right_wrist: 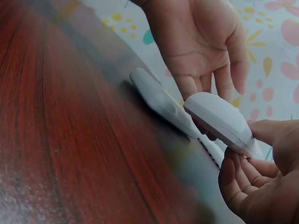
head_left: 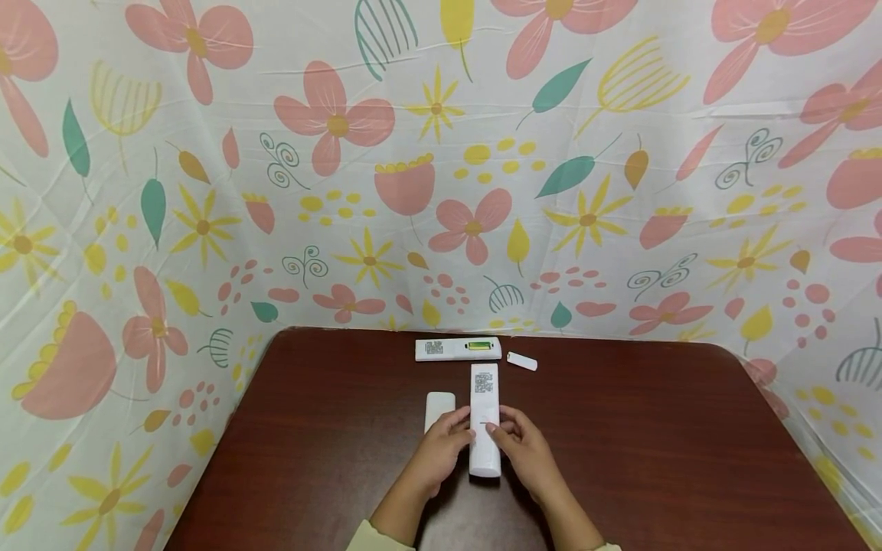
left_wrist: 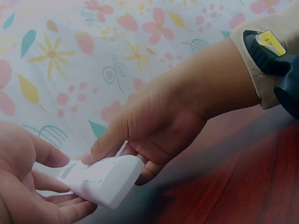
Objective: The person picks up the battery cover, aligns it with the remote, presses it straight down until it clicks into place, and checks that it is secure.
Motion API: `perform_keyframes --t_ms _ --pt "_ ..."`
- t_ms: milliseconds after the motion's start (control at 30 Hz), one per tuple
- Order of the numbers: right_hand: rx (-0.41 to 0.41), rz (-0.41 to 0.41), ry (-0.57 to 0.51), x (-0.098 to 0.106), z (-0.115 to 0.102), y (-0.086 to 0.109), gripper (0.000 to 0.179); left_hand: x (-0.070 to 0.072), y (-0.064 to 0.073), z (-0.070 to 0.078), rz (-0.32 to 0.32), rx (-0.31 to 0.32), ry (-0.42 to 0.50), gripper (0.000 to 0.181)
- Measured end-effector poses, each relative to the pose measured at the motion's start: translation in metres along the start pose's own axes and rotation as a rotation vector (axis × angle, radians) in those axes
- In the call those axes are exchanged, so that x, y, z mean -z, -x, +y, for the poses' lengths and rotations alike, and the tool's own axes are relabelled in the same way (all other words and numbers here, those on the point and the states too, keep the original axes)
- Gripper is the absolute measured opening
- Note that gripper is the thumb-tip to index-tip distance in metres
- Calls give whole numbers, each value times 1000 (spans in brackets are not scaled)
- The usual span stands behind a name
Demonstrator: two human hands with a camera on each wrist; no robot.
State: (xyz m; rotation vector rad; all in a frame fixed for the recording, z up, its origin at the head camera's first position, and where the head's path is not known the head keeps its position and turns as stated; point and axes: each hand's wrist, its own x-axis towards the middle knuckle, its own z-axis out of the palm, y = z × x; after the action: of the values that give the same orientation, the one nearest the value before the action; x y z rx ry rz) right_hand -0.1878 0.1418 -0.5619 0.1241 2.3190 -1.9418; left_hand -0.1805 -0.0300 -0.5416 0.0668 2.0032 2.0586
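Note:
Both hands hold a white remote control (head_left: 485,451) between them, its back with a QR-code label facing up. My left hand (head_left: 441,451) grips its left side, thumb near the edge. From the other side my right hand (head_left: 530,455) grips it, thumb lying on the back face. In the left wrist view the remote's rounded end (left_wrist: 114,179) is tilted above the table. The right wrist view shows the left fingers (right_wrist: 189,86) at one side of it. Its button face is hidden. Another white remote (head_left: 439,407) lies beside the left hand, partly covered by it.
At the table's back edge a white remote (head_left: 448,352) lies sideways, its open battery compartment showing a green-yellow battery (head_left: 479,346). A small white battery cover (head_left: 522,361) lies to its right. A flower-patterned cloth (head_left: 586,252) hangs around the dark red-brown table (head_left: 654,444).

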Motion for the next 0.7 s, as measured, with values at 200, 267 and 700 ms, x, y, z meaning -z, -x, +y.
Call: perform_keyframes --t_ms 200,267,700 --pt "-2 2 17 -1 4 -2 54 -2 2 0 0 21 -26 55" --pt "1 0 22 0 4 -1 54 -3 1 -1 7 21 -38 56" --pt "21 -25 115 1 4 0 55 -7 -1 -5 21 7 -101 56"
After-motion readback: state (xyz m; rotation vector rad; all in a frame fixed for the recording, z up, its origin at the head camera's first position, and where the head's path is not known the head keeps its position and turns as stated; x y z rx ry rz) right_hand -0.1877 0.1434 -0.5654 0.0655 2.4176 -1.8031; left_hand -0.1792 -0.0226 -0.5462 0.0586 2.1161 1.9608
